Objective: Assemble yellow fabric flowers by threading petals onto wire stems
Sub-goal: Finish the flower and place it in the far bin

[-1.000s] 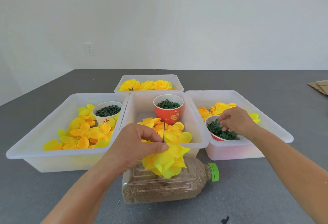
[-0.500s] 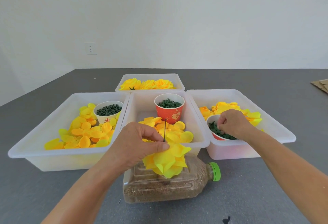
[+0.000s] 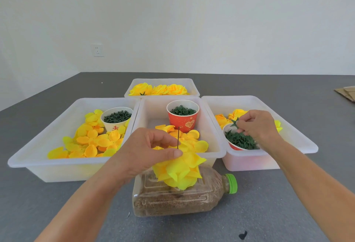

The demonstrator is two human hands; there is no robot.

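Note:
My left hand (image 3: 148, 151) pinches a thin dark wire stem (image 3: 178, 137) that points up, with a layered yellow fabric flower (image 3: 179, 172) hanging below the fingers. My right hand (image 3: 256, 126) is raised just above a cup of green leaf pieces (image 3: 239, 142) in the right tray and pinches one green star-shaped calyx (image 3: 234, 122). Loose yellow petals (image 3: 90, 142) lie in the left tray, and more petals (image 3: 194, 138) lie in the middle tray.
Four white plastic trays stand together: left (image 3: 28, 157), middle (image 3: 217, 145), right (image 3: 299, 138), back (image 3: 194, 86) with finished flowers. A red cup (image 3: 183, 120) and a white cup (image 3: 115, 120) hold green parts. A grain-filled bottle (image 3: 182, 197) lies on the grey table.
My right hand has lifted out of the right cup with a green calyx pinched in its fingers. My left hand has kept the stem and flower in the same place.

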